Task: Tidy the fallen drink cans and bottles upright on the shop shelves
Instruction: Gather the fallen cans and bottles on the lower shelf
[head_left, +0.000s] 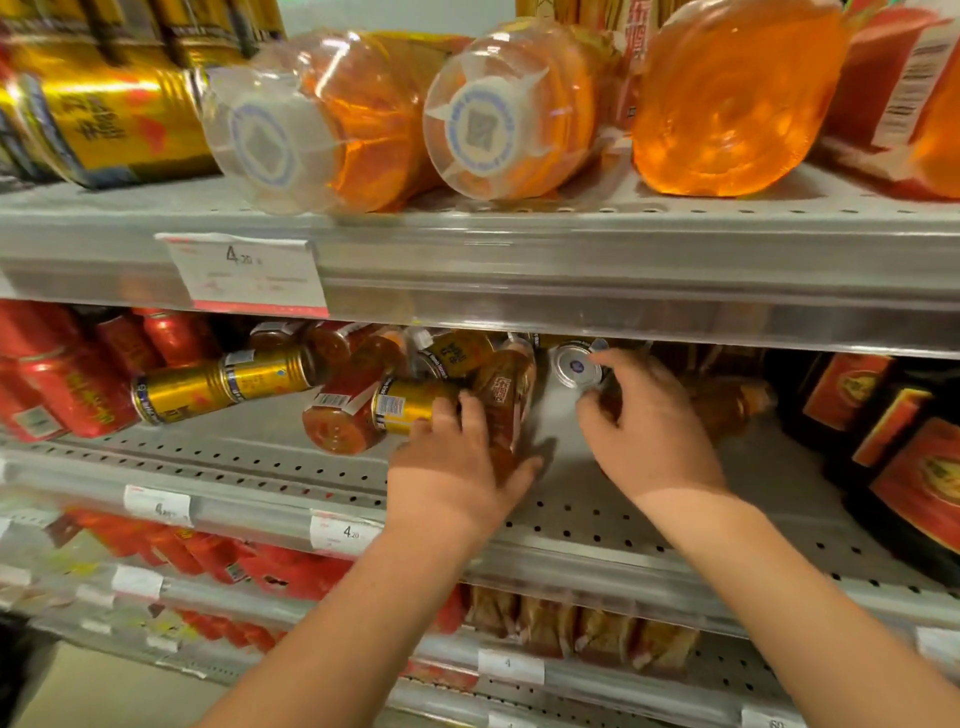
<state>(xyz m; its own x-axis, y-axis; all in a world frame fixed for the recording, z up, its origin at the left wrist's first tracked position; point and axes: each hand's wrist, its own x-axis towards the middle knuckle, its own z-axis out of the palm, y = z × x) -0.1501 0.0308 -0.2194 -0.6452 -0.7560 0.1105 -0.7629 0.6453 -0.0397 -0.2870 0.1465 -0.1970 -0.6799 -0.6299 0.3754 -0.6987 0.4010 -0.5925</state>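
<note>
On the middle shelf (649, 530) lies a jumble of fallen gold cans (223, 382), red cans and amber drink bottles. My left hand (457, 467) grips a tilted amber bottle (506, 400) with a red label, its fingers also touching a lying gold can (408, 405). My right hand (649, 426) curls round another lying amber bottle (579, 366), whose clear base faces me; most of that bottle is hidden behind the hand. On the top shelf, three big orange bottles (498, 111) lie on their sides, bases outward, beside a fallen gold can (119, 127).
Red cans (62, 384) are stacked at the middle shelf's left end, dark red-labelled cartons (893, 436) at its right. The upper shelf's edge (571, 270) overhangs close above my hands. Price tags (345, 532) line the rails. Lower shelves hold red packs and brown packets.
</note>
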